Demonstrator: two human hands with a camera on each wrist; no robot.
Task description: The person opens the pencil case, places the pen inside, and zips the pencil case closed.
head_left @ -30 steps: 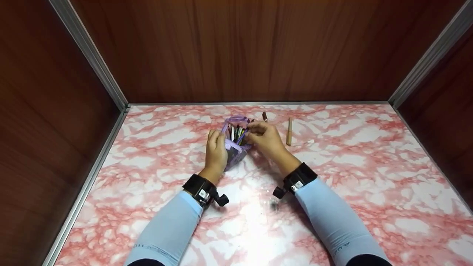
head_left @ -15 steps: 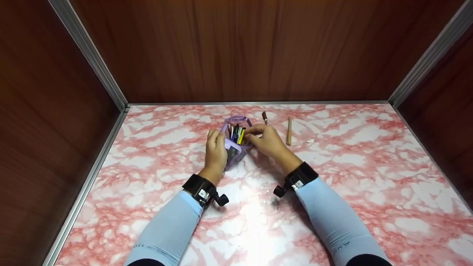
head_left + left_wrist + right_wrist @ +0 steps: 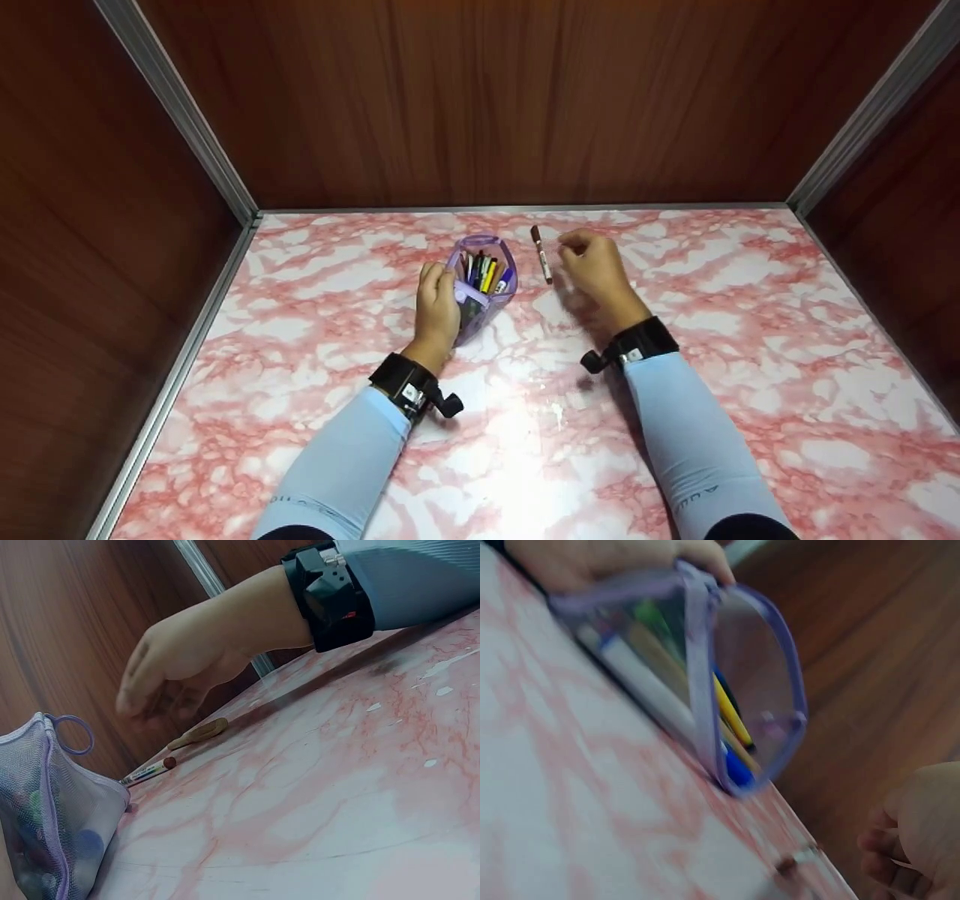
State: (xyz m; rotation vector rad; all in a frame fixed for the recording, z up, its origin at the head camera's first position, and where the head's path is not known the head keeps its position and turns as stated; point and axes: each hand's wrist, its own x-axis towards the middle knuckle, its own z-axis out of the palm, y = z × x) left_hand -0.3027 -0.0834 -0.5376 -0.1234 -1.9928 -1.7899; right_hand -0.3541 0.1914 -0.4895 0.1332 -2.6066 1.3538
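A purple mesh pencil pouch [image 3: 480, 315] lies with its zipped mouth spread wide, its far end raised. My left hand [image 3: 437, 307] grips its left side. Inside are several pens, among them a yellow one [image 3: 489, 277] and a blue-capped marker [image 3: 505, 281]. My right hand [image 3: 598, 274] hovers over the table right of the pouch, fingers loosely bent and holding nothing. Just left of it lies a white marker with a brown cap [image 3: 544, 259]. A slim tan tool with a wider handle [image 3: 201, 732] lies below the right hand in the left wrist view; the hand hides it from the head view.
The table [image 3: 750, 337] has a red and white marbled top. Dark wood-grain panels [image 3: 487, 105] close off the back and both sides, with grey metal strips [image 3: 180, 112] at the corners. Both wrists wear black camera straps [image 3: 641, 341].
My right hand has let go of the blue-capped marker inside the pouch and moved right, past the brown-capped marker, over the tan tool. The left hand keeps its grip on the pouch.
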